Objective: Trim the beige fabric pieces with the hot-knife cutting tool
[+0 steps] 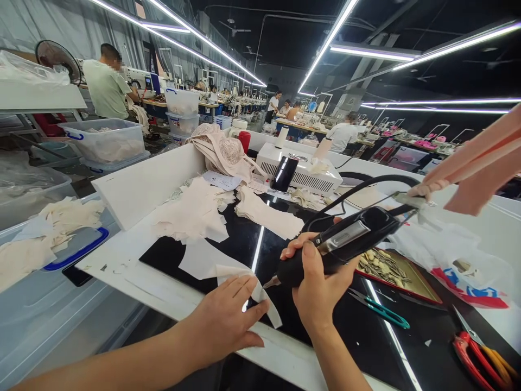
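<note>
My right hand (321, 288) is wrapped round a black corded handheld tool (345, 239) with a pointed metal tip aimed down to the left. The tool's upper end hangs from a pink fabric strap (472, 179). My left hand (220, 315) rests its fingers on a cut beige fabric piece (211, 263), with the thumb apart. That piece has a folded or overlapping strip along its near edge, close to the tool's tip. Beneath lies a glossy black board (297, 331). Further back on it are a pile of beige fabric pieces (195, 209) and another stack (268, 212).
Teal-handled snips (388, 312) and red-handled scissors (474, 347) lie at right, near a tray of small pieces (423, 290) and a plastic bag (459, 260). A white vented box (301, 168) and a black phone-like object (284, 174) stand behind. Clear bins (106, 138) are left; people work beyond.
</note>
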The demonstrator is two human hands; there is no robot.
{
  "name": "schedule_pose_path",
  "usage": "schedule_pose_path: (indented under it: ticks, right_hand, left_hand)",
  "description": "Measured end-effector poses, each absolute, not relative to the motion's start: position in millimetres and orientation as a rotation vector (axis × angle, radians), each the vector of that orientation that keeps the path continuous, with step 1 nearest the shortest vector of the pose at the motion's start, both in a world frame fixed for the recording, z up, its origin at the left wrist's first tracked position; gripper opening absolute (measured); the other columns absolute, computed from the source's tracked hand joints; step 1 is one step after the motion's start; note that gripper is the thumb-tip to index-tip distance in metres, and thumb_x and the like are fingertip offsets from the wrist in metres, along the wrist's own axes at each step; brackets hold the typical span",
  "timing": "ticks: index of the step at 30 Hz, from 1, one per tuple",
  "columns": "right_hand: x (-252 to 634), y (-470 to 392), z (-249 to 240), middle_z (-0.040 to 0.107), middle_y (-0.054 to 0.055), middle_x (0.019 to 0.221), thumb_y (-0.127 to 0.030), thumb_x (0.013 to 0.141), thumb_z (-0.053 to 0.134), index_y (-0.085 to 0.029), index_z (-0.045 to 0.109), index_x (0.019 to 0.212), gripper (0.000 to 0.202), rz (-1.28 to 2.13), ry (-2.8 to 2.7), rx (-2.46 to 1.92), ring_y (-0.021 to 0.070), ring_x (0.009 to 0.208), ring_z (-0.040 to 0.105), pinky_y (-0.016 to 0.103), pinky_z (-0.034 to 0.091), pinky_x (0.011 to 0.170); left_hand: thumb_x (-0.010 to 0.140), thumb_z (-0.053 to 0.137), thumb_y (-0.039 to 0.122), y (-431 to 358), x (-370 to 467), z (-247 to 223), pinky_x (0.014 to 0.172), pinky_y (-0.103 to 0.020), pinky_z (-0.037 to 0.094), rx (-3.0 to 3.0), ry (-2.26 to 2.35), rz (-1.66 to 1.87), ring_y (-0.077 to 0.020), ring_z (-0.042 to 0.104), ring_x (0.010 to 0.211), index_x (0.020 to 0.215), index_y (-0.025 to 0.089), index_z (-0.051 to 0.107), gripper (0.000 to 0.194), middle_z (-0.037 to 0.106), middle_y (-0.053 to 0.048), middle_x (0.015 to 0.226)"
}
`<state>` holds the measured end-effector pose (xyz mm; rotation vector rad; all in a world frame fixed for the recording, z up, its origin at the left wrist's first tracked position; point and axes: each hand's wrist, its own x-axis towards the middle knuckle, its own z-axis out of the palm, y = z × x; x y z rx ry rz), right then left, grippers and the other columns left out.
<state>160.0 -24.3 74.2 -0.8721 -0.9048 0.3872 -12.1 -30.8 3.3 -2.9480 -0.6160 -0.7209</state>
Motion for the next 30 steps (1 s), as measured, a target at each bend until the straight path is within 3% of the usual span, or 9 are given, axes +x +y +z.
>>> schedule_pose_path:
  ticks: [8, 30]
  right_hand:
    - [155.6, -34.9, 74.5, 0.066, -0.008, 0.079, -0.027, 0.090, 0.078, -0.033, 0.047, 0.141, 0.061, 0.404, -0.893, -0.861, 0.0136, 0.059, 0.062, 0.032, 0.055, 0.060]
    - [151.4, -16.0, 76.1, 0.066, -0.008, 0.081, -0.019, 0.089, 0.073, -0.034, 0.047, 0.145, 0.063, 0.426, -0.875, -0.820, 0.0128, 0.060, 0.062, 0.030, 0.057, 0.057]
  left_hand:
    - [0.089, 0.082, 0.051, -31.7, -22.7, 5.0, 0.108, -0.049, 0.059, -2.979, -0.664, -0.692, -0.0352, 0.065, 0.131, 0.137, 0.017, 0.063, 0.062, 0.064, -0.021, 0.140]
    - [0.081, 0.085, 0.056, -29.4, -21.9, 8.4, 0.104, -0.051, 0.060, -3.017, -0.704, -0.718, -0.0376, 0.061, 0.131, 0.132, 0.021, 0.062, 0.066, 0.062, -0.020, 0.139]
